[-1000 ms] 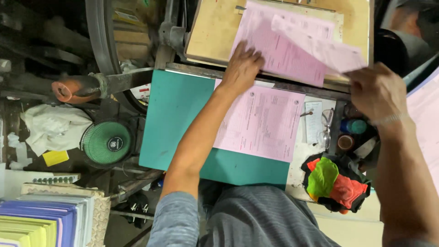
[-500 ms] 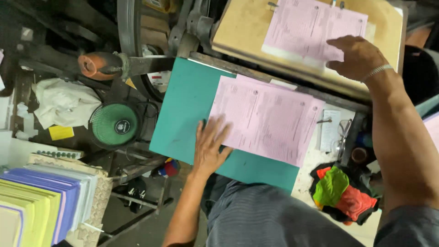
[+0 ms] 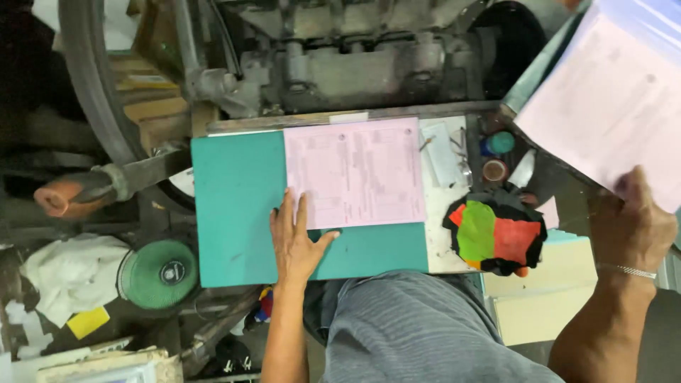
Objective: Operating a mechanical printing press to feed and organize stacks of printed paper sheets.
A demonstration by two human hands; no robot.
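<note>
While the left hand [image 3: 298, 237] lies flat, fingers spread, on the teal cutting mat [image 3: 237, 206], its fingertips touch the lower left corner of the pink printed sheet [image 3: 355, 172] lying on that mat. Right hand [image 3: 631, 227] is clamped on a pink paper stack [image 3: 603, 113] at upper right. Multicoloured rags [image 3: 495, 230] lie just beside the mat.

Single head view — overhead, close, facing down onto green board [image 3: 237, 206]
</note>
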